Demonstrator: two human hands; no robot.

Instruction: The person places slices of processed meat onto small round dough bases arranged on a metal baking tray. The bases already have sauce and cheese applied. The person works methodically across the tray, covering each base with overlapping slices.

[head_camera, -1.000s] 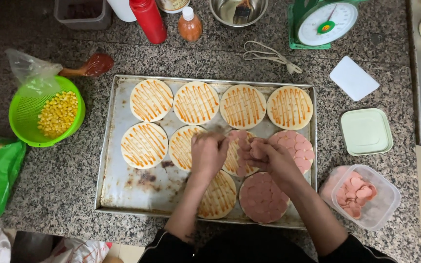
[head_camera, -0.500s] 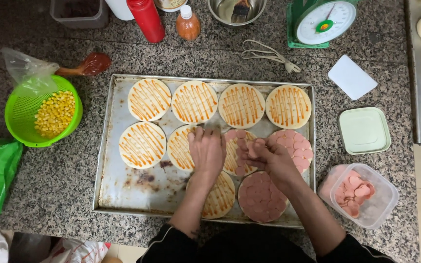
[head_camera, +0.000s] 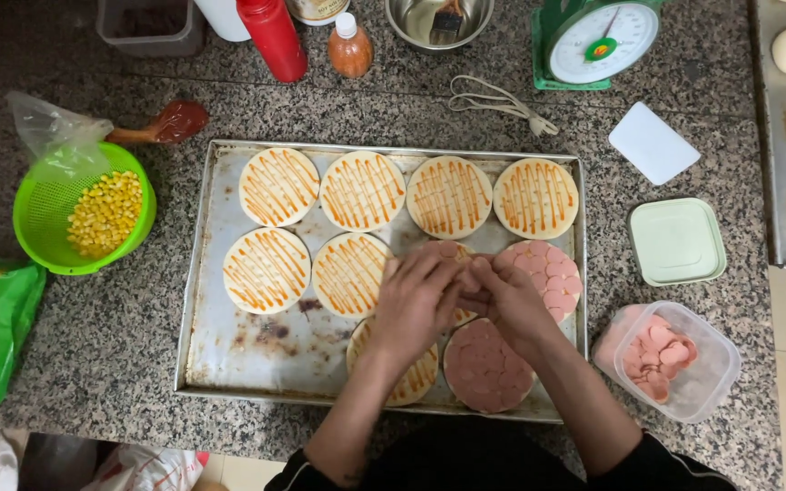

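Both hands have moved closer together since a moment ago. The left hand [head_camera: 416, 300] and right hand [head_camera: 507, 300] now touch over the middle dough round [head_camera: 452, 250] on the baking tray [head_camera: 229, 336], laying sausage slices. Fingers look pinched; I cannot tell what they hold. The slice tub [head_camera: 670, 359] sits at 4 o'clock on the surface [head_camera: 102, 345].
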